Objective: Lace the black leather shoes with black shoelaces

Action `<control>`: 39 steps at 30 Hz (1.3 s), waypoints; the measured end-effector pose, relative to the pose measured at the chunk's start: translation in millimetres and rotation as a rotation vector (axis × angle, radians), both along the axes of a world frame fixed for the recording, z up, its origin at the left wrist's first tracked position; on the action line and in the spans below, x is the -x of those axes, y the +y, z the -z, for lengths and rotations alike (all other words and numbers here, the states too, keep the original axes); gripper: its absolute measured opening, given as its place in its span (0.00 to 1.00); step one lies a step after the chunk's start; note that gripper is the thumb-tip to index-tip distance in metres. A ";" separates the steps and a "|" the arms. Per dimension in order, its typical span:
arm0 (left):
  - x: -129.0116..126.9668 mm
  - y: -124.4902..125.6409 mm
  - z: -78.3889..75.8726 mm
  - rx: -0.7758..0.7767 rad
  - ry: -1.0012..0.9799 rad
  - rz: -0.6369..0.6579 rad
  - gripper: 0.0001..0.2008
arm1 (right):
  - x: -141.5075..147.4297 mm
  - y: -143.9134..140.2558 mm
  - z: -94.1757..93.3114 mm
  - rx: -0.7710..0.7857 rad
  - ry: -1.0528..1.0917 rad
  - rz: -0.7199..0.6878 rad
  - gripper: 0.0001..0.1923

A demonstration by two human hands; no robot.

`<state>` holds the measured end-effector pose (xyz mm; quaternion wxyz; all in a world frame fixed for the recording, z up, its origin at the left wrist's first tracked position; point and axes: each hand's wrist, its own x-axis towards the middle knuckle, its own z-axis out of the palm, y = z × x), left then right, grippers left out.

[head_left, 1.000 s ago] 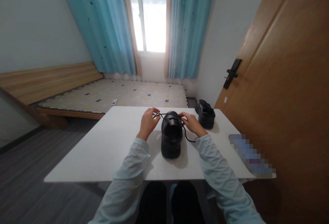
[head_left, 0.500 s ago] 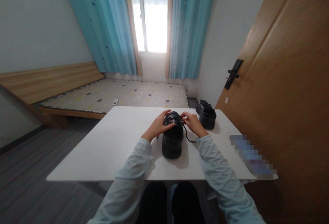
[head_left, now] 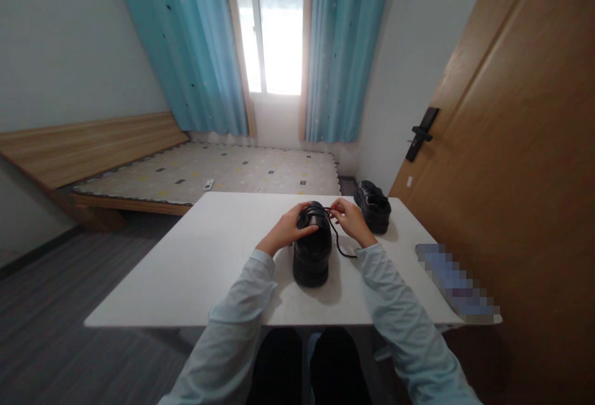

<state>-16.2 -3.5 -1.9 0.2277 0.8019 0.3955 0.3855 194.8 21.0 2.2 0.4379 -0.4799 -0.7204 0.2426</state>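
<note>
Black, glossy leather-look shoe (head_left: 312, 250) is sitting near the middle of the white table (head_left: 195, 268), a little toward the near edge, heel toward the person, toe pointing at the far edge. Thick chunky sole; opening is showing dark inside. Black lace (head_left: 338, 237) is trailing off the shoe's right side onto the tabletop in a loose curve.

Left hand (head_left: 289, 230) is lying over the top of the shoe, fingers curled on the lacing area, thumb against its left side. Right hand (head_left: 349, 221) is hovering just beside the shoe's right side, fingertips pinched on the lace near its upper end.

Second black shoe (head_left: 372, 206) is standing at the far right corner, well apart from the first.

Hard to make out: eyelets and how the lace is threaded are hidden under the hands. Pixelated patch (head_left: 453, 284) is covering something at the right edge of the table.
</note>
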 end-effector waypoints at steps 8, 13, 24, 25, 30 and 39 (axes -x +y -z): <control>0.8 -1.2 -2.0 0.004 0.033 -0.005 0.30 | -4.5 10.2 4.5 -0.015 0.264 -0.022 0.04; 1.0 -1.4 -1.8 0.011 0.041 -0.012 0.29 | -5.0 9.1 1.7 0.017 0.350 -0.064 0.06; 1.7 -0.7 0.2 0.018 0.051 -0.033 0.29 | -16.3 4.7 -13.6 -0.079 0.342 0.052 0.08; 1.7 -0.3 0.7 0.019 0.052 -0.036 0.29 | -16.7 3.3 -15.5 -0.095 0.326 0.073 0.08; 1.8 0.1 0.7 0.029 0.050 -0.041 0.29 | -19.3 -8.0 -27.3 -0.246 0.113 0.185 0.08; 1.6 -0.2 0.4 0.010 0.043 -0.022 0.29 | -8.1 -24.6 -36.7 -0.440 -0.079 0.101 0.08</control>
